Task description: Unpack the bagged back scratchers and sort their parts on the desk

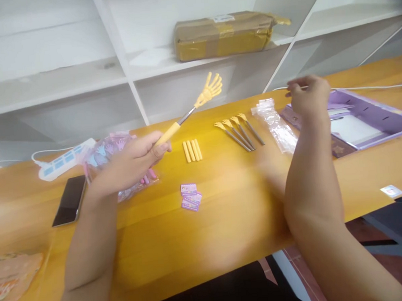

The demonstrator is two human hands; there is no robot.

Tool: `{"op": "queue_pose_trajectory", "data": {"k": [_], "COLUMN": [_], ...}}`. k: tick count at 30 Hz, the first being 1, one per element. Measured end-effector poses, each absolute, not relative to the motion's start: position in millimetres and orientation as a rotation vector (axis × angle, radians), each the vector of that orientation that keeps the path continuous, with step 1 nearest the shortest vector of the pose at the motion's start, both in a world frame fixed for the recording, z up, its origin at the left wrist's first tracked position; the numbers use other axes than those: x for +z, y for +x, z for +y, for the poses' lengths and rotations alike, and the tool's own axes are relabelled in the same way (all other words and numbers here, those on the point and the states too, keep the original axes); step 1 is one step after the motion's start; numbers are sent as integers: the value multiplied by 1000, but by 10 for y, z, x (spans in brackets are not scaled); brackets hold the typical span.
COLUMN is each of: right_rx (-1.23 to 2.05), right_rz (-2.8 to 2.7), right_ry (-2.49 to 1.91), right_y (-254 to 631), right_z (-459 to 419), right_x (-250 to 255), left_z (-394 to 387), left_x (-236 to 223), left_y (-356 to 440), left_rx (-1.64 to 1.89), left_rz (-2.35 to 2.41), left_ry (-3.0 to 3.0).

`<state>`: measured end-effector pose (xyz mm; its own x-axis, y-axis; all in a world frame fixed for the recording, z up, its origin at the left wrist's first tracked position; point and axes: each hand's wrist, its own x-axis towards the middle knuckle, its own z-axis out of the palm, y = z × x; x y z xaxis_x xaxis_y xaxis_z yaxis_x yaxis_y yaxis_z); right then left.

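Observation:
My left hand (134,158) is closed around the yellow handle of a back scratcher (208,91), which points up and to the right. It has a metal shaft and a yellow skeleton-hand head. My right hand (309,95) is raised near the purple box, fingers loosely bent and apart, with nothing visible in them. Below it lie clear plastic bags (275,126). Several metal rods with yellow hand heads (239,132) lie side by side on the table. Left of them is a row of yellow handle tubes (192,151). Small purple cards (190,197) lie nearer me.
A purple open box (357,120) stands at the right. On the left are a plastic bag of pastel parts (109,148), a white power strip (65,160) and a phone (69,201). A taped parcel (225,36) sits on the shelf behind the wooden table (152,256).

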<state>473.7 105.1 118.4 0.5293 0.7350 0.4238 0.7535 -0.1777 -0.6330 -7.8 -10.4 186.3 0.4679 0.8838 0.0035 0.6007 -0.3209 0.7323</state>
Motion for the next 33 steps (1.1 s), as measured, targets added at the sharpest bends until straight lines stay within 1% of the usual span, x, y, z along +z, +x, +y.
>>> {"op": "queue_pose_trajectory", "data": {"k": [2, 5, 8, 10, 12, 15, 20, 23, 25, 28, 33], "right_rx": [178, 518, 920, 1060, 1117, 1187, 1256, 1311, 1349, 1338, 1231], "right_rz": [-1293, -1603, -1909, -1938, -1836, -1694, -1721, -1693, -1659, -1654, -1671], "right_ry": [-1716, -1361, -963, -744, -616, -581, -741, -833, -813, -761, -872], "right_y": [4449, 3915, 3359, 3022, 2745, 2478, 2262, 2132, 2053, 1984, 1984], "right_z": [895, 615, 412, 342, 296, 219, 47, -3, -6, -4, -52], "right_x": [1453, 1724, 1746, 1663, 1569, 1498, 1497, 1420, 1343, 1255, 1256], "left_z": [-124, -174, -233, -264, -287, -307, -291, -251, -211, -123, 75], "left_x": [1862, 1874, 1902, 1920, 1924, 1873, 1659, 1554, 1505, 1439, 1331], "left_y": [-43, 16, 61, 81, 97, 136, 282, 349, 349, 296, 217], "left_rx": [554, 564, 526, 460, 414, 427, 584, 683, 742, 806, 881], "left_rz": [1209, 1202, 1218, 1222, 1229, 1289, 1518, 1672, 1733, 1768, 1654], "left_ry": [2047, 2058, 2081, 2118, 2220, 2448, 2748, 2773, 2761, 2780, 2931]}}
